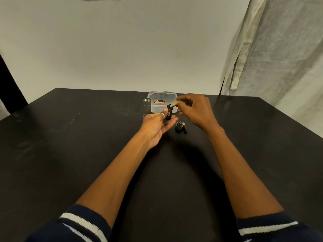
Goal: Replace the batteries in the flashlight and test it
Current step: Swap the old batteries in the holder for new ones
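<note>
My left hand (156,124) lies palm up over the black table and holds a black battery holder (169,112) upright between thumb and fingers. My right hand (195,110) pinches a small yellow battery (174,104) by its end, and the battery's tip touches the top of the holder. The silver flashlight body (146,105) stands upright to the left of a clear plastic box (163,97). The black flashlight tail cap (179,126) rests on the table below my hands, with a dark battery (184,127) lying against it.
The clear plastic box holds several orange-and-black batteries (159,101). The black table (87,145) stands against a white wall, with a pale curtain (271,49) hanging at the right. My sleeves are dark with white stripes.
</note>
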{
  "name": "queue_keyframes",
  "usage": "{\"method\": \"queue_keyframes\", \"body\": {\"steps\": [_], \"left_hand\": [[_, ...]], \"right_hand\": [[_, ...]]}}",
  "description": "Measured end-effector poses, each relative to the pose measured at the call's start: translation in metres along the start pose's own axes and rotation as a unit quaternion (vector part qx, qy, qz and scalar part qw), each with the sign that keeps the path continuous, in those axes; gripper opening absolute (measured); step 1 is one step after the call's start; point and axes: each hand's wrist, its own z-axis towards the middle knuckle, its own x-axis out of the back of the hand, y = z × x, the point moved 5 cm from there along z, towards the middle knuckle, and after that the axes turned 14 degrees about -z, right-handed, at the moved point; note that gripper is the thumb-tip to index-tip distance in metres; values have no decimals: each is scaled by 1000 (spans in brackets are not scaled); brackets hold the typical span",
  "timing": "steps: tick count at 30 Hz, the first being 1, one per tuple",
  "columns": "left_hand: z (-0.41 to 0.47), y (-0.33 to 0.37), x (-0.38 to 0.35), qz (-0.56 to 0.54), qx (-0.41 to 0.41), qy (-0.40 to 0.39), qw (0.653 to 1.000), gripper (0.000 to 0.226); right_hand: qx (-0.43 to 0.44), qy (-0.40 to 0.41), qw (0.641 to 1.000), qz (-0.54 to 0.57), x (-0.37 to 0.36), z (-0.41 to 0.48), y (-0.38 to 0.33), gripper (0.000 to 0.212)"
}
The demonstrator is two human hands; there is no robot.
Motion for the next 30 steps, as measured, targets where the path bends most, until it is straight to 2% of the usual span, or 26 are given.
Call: {"method": "queue_keyframes", "body": {"steps": [3,6,9,14,18,20,22,26,30], "left_hand": [[0,-1,0,3,7,4,1000,23],[0,0,0,-1,6,5,1000,24],[0,0,0,-2,6,4,1000,25],[0,0,0,3,7,6,1000,24],[0,0,0,6,1,4,1000,26],[0,0,-1,8,1,3,1000,27],[-1,0,-1,10,1,3,1000,27],[-2,0,-1,8,2,3,1000,28],[-2,0,-1,8,2,1,1000,27]], "right_hand": [[-89,5,988,128,8,2,10,18],[-147,10,968,203,14,4,19,16],[-204,17,954,218,15,3,31,16],[-237,3,949,208,13,1,39,25],[-254,-29,949,184,8,-1,42,26],[-270,-50,949,156,6,-3,45,16],[-277,-71,955,83,4,-4,48,6],[-268,-131,952,-73,-1,-4,53,16],[-263,-180,942,-108,-6,-6,51,16]]}}
